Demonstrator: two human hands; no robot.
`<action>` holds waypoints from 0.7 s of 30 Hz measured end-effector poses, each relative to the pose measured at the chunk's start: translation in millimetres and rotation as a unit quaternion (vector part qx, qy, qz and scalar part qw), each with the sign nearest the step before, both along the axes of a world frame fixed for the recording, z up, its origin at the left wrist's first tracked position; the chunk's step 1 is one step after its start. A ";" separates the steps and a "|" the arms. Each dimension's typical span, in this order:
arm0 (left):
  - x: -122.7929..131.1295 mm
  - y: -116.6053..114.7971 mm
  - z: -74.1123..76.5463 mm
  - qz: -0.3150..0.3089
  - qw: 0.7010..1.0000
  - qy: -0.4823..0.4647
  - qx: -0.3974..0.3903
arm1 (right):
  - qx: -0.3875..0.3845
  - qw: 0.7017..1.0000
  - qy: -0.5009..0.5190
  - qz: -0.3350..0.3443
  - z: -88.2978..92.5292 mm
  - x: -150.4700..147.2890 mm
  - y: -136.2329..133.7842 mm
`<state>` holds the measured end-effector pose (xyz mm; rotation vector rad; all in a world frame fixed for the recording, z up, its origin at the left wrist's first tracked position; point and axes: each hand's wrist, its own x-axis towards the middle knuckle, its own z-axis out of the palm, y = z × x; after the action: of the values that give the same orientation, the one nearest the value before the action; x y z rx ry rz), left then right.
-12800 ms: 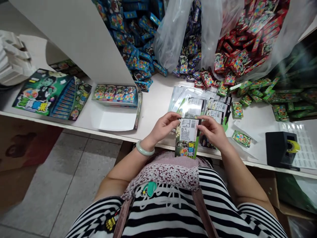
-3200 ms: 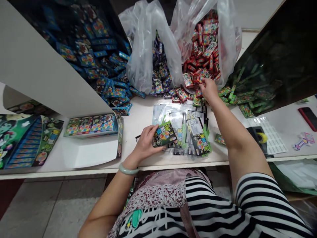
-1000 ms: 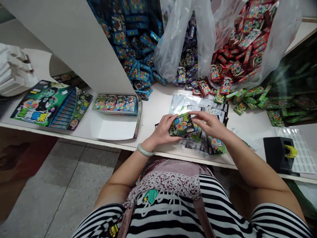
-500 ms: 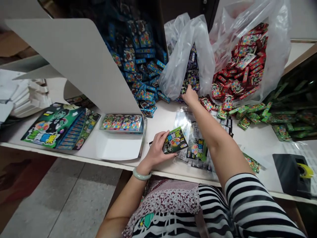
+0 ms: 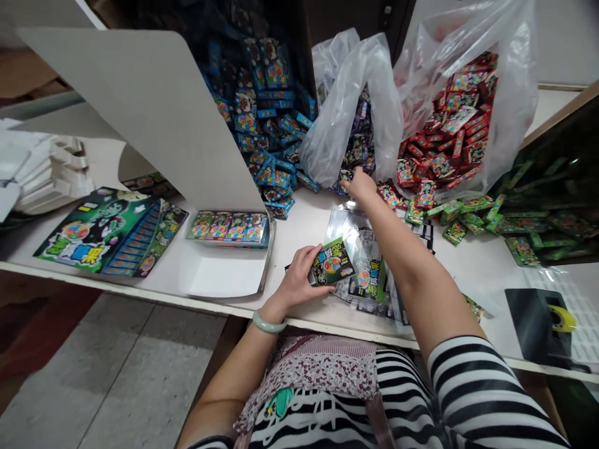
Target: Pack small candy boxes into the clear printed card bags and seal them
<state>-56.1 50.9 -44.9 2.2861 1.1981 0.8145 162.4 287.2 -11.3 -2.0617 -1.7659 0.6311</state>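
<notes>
My left hand is closed round the lower left side of a green and black candy packet, tilted just above the table. My right hand reaches to small purple candy boxes at the mouth of a clear plastic bag. Its fingers are bent together against the boxes, and what lies between them is hidden. Under my right forearm lie clear plastic sleeves with black print and another green and black packet.
Blue candy boxes pile at the back, red ones spill from a bag, green ones lie right. An open display carton holds a row of small boxes. Left is a printed carton; right, a tape dispenser.
My right hand has shifted slightly lower among the purple boxes. My left hand keeps the packet in nearly the same place. The view has moved a little.
</notes>
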 end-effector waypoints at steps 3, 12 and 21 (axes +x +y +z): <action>2.3 -2.5 3.0 -0.001 1.000 0.016 -0.016 | -0.007 1.000 -0.013 -0.021 4.1 -21.9 1.6; -12.7 -1.0 -1.6 0.019 1.000 -0.017 -0.006 | -0.034 0.998 0.052 -0.015 -17.3 19.5 -3.6; -5.9 -4.6 2.6 0.006 1.000 0.006 -0.011 | -0.034 0.996 0.067 -0.044 -19.7 -10.7 -12.4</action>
<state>-62.0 46.3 -42.3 2.2720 1.2222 0.7894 151.6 274.8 -31.0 -2.0762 -1.5916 0.7949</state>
